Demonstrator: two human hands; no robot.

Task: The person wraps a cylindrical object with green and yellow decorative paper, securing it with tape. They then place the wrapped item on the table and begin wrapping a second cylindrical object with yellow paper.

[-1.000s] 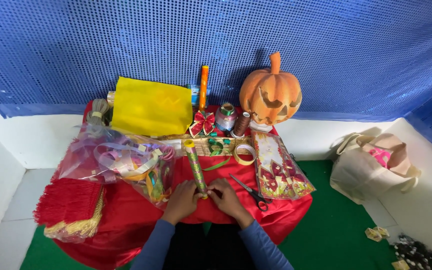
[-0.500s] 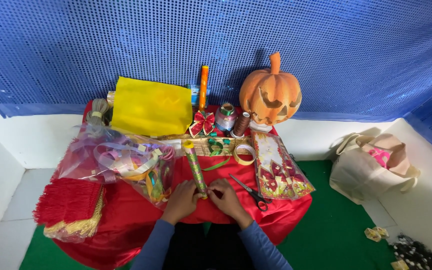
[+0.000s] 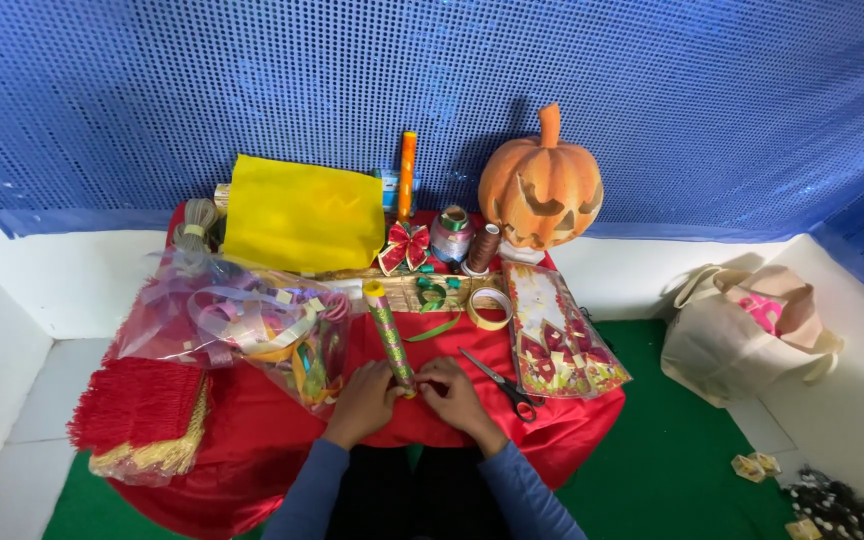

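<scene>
At the counter's [image 3: 572, 440] near edge, the glittery wrapped tube [image 3: 389, 335] is being pinched at its near end by both hands, left hand [image 3: 365, 400] and right hand [image 3: 455, 392], fingers closed narrowly; scissors [image 3: 500, 382] are lying just beside. Even pressure is being advised.

A glossy red cloth [image 3: 252, 440] is draped over the table, the ribbons are kept in a clear shiny plastic bag [image 3: 242, 325], the glittery patterned tube [image 3: 389, 335] is foil-like, the scissors [image 3: 500, 382] show metal blades, and a sequinned blue fabric [image 3: 432, 80] is hung behind.
</scene>
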